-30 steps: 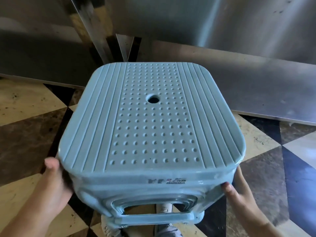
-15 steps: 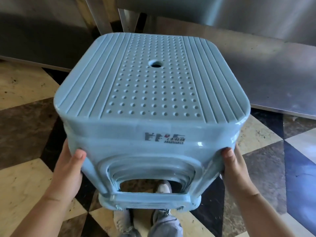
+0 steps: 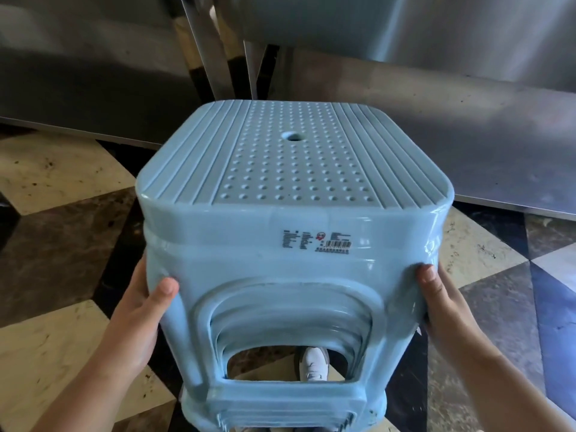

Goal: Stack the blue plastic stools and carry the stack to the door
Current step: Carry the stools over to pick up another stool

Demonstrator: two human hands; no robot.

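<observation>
Head view, the only one. We see the stack of pale blue plastic stools [image 3: 293, 244] held in mid-air, tilted so the dimpled seat with its round centre hole faces up and away, and the near side wall with a printed barcode label [image 3: 318, 243] faces us. Through the arched leg opening we count several nested rims, so we judge the stacking step done; the exact number of stools we cannot tell.

The left hand [image 3: 140, 319] is clamped on the left side wall, thumb pressed on the near face and the other fingers hidden behind the corner. The right hand [image 3: 442, 304] is clamped likewise on the right side wall, thumb on the near corner. The hands sit well apart, one at each side of the stack.

Below, the checkered stone floor [image 3: 62, 260] in cream, brown and dark tiles shows around the stack, and a white shoe [image 3: 313, 363] appears through the leg opening. Brushed metal panels [image 3: 420, 120] stand just beyond the stools.

No door is identifiable here. We judge the carry under way, with the walk to the door and the set-down left.
</observation>
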